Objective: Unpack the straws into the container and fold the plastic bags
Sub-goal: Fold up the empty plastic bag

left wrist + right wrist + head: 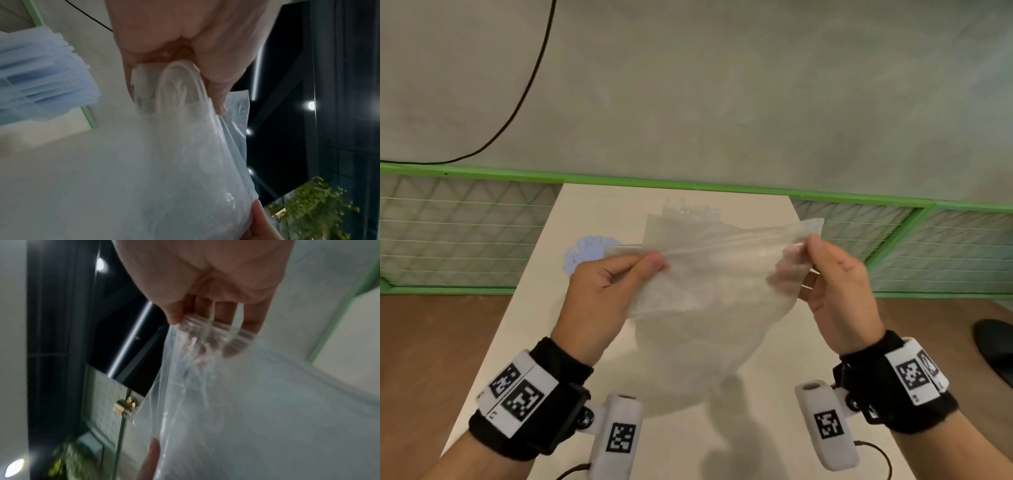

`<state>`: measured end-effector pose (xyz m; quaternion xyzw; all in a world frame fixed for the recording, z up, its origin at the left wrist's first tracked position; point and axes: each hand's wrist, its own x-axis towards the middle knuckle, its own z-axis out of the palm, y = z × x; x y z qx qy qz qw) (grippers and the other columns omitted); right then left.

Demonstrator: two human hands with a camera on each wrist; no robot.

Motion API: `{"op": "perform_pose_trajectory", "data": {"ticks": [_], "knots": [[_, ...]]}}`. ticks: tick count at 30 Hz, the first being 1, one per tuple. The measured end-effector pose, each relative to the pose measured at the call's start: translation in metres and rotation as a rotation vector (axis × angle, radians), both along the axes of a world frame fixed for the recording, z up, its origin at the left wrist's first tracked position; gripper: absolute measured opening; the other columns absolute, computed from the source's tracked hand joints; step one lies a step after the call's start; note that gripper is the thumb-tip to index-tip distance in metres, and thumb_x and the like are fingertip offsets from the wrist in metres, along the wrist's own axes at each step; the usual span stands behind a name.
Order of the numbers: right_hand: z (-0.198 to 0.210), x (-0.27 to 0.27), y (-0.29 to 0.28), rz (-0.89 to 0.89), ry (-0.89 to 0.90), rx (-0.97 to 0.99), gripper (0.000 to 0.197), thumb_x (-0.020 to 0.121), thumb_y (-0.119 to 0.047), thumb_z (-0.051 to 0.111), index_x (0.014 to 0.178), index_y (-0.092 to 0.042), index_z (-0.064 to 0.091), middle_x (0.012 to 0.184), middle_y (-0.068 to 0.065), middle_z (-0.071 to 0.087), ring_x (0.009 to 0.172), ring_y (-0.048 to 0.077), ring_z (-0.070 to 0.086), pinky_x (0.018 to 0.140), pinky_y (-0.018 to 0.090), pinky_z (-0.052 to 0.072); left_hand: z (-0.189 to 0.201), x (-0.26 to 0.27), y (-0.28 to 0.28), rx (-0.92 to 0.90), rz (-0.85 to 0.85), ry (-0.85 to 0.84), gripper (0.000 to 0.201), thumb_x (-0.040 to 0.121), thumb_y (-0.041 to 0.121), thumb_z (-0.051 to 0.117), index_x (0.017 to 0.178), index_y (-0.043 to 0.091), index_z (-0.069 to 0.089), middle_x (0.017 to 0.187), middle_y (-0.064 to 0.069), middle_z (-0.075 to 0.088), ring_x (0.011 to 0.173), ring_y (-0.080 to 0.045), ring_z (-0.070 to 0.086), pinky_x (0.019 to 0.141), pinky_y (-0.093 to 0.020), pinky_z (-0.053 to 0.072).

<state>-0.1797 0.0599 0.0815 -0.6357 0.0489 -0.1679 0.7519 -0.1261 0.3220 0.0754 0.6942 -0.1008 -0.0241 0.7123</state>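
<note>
A clear plastic bag [709, 287] hangs in the air above the white table [544, 291], stretched between both hands. My left hand [616, 274] pinches its top left corner between thumb and fingers. My right hand [822, 270] pinches the top right corner. The bag [174, 162] fills the left wrist view below my left hand [207, 91], and the bag [257, 402] droops from the fingers of my right hand [216, 327] in the right wrist view. Pale blue straws [589, 253] stand bundled on the table behind my left hand; the straws [41, 78] show blurred at the left.
A second clear bag [688, 216] lies on the table beyond the held one. A green-framed wire fence [465, 226] runs behind the table. A black cable [527, 85] crosses the grey floor. A dark object [996, 346] sits at the right edge.
</note>
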Motion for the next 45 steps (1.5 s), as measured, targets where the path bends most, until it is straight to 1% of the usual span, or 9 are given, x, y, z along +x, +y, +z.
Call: {"op": "perform_pose_trajectory", "data": {"ticks": [5,9,15,21,26,30,34,39,45], "knots": [[-0.06,-0.007,0.003,0.405,0.275,-0.086,0.062,0.074,-0.03,0.082,0.128,-0.017,0.055,0.118,0.01,0.067,0.1,0.022,0.063,0.082,0.033,0.052,0.0,0.008,0.004,-0.077,0.104,0.028,0.017,0.09,0.019,0.065,0.081,0.022,0.078,0.092,0.003,0.077,0.092,-0.012,0.07,0.089,-0.032,0.051],[-0.081,-0.012,0.016,0.425,0.379,-0.283,0.018,0.084,0.003,0.069,0.101,-0.002,0.069,0.088,0.013,0.071,0.078,0.018,0.066,0.074,0.028,0.052,-0.004,0.01,0.019,-0.038,0.004,0.038,0.024,0.083,0.046,0.063,0.084,0.029,0.08,0.098,0.001,0.076,0.097,-0.017,0.07,0.087,-0.029,0.054],[-0.039,-0.003,-0.004,0.407,0.244,-0.109,0.022,0.085,-0.036,0.069,0.093,-0.015,0.071,0.079,0.009,0.067,0.067,0.022,0.062,0.061,0.029,0.053,-0.026,0.008,0.049,0.322,-0.388,-0.006,0.075,0.057,0.086,0.063,0.109,0.033,0.07,0.116,0.02,0.069,0.11,0.003,0.061,0.092,-0.014,0.045],[-0.019,0.003,-0.008,0.428,0.243,-0.097,0.022,0.092,-0.02,0.052,0.102,-0.021,0.071,0.077,0.015,0.067,0.049,0.026,0.061,0.047,0.029,0.049,-0.022,0.006,0.032,0.204,-0.34,0.111,0.018,0.087,0.026,0.066,0.1,0.023,0.078,0.11,0.009,0.074,0.11,-0.006,0.065,0.095,-0.025,0.051],[-0.011,0.005,-0.007,0.361,0.206,0.035,0.025,0.088,-0.009,0.052,0.094,-0.02,0.074,0.071,0.015,0.065,0.039,0.022,0.056,0.042,0.024,0.046,-0.01,0.012,0.027,0.151,-0.283,-0.044,0.03,0.088,-0.003,0.062,0.098,0.022,0.077,0.102,0.01,0.075,0.101,-0.004,0.068,0.087,-0.017,0.053],[-0.002,0.008,-0.008,0.324,0.215,-0.006,0.013,0.073,-0.01,0.066,0.062,-0.015,0.071,0.064,0.004,0.062,0.047,0.013,0.056,0.047,0.022,0.045,-0.004,0.019,0.031,0.205,-0.299,-0.11,0.047,0.079,-0.015,0.054,0.062,0.023,0.076,0.064,0.008,0.07,0.061,-0.004,0.062,0.064,-0.021,0.052],[0.006,0.008,-0.019,0.509,0.235,0.127,0.035,0.065,-0.038,0.079,0.079,-0.008,0.069,0.082,0.006,0.061,0.062,0.019,0.057,0.053,0.027,0.048,0.003,0.02,0.034,0.221,-0.322,-0.094,0.067,0.077,-0.029,0.035,0.045,0.02,0.068,0.053,0.013,0.063,0.057,0.002,0.058,0.066,-0.001,0.043],[0.007,0.006,-0.019,0.416,0.079,-0.011,0.021,0.07,0.003,0.072,0.075,-0.017,0.069,0.079,0.001,0.064,0.061,0.012,0.06,0.057,0.019,0.052,-0.01,0.018,0.046,0.048,-0.275,-0.064,0.03,0.072,0.031,0.061,0.097,0.032,0.077,0.11,0.008,0.073,0.104,-0.008,0.066,0.082,-0.015,0.052],[0.009,0.007,-0.02,0.156,0.072,0.14,0.039,0.083,0.002,0.053,0.054,-0.016,0.073,0.071,0.0,0.074,0.063,0.006,0.068,0.059,0.016,0.055,-0.036,-0.003,0.044,0.257,-0.312,-0.007,0.054,0.054,0.08,0.071,0.099,0.05,0.072,0.113,0.018,0.071,0.112,-0.004,0.063,0.105,-0.04,0.046]]}}
